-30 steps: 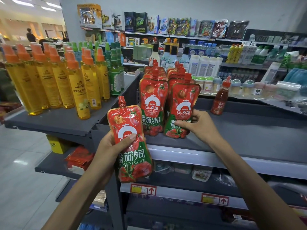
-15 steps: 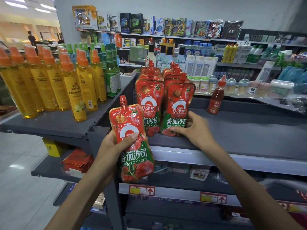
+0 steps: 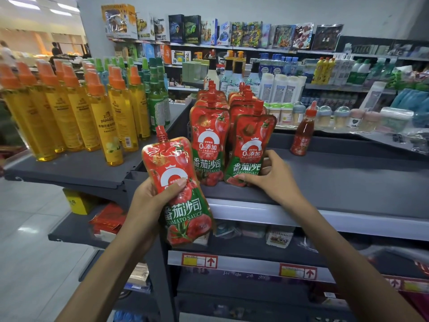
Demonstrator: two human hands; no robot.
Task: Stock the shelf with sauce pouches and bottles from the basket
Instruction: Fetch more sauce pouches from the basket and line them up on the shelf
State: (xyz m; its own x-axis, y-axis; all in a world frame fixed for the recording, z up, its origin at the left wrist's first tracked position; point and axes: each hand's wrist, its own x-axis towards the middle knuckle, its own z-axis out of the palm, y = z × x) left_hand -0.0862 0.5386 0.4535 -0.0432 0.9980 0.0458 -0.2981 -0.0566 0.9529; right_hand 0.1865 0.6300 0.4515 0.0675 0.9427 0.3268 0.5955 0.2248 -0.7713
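My left hand [image 3: 151,201] grips a red tomato sauce pouch [image 3: 178,196] in front of the grey shelf's edge, tilted a little to the left. My right hand [image 3: 271,177] holds the bottom of the front pouch [image 3: 251,147] of the right-hand row, which stands upright on the top shelf [image 3: 348,182]. Beside it stands the left row of pouches [image 3: 210,140], with more lined up behind both. One small red sauce bottle [image 3: 303,132] stands alone further right on the same shelf. The basket is out of sight.
Yellow bottles with orange caps [image 3: 69,112] and green bottles [image 3: 156,98] fill the neighbouring shelf on the left. Lower shelves hold packets and red price tags [image 3: 199,261]. Shelves of bottles and boxed toys line the back wall. Tiled floor lies at the left.
The pouch in my left hand has risen slightly and come closer to the shelf. My right hand stays on the front right pouch, which now stands a little straighter.
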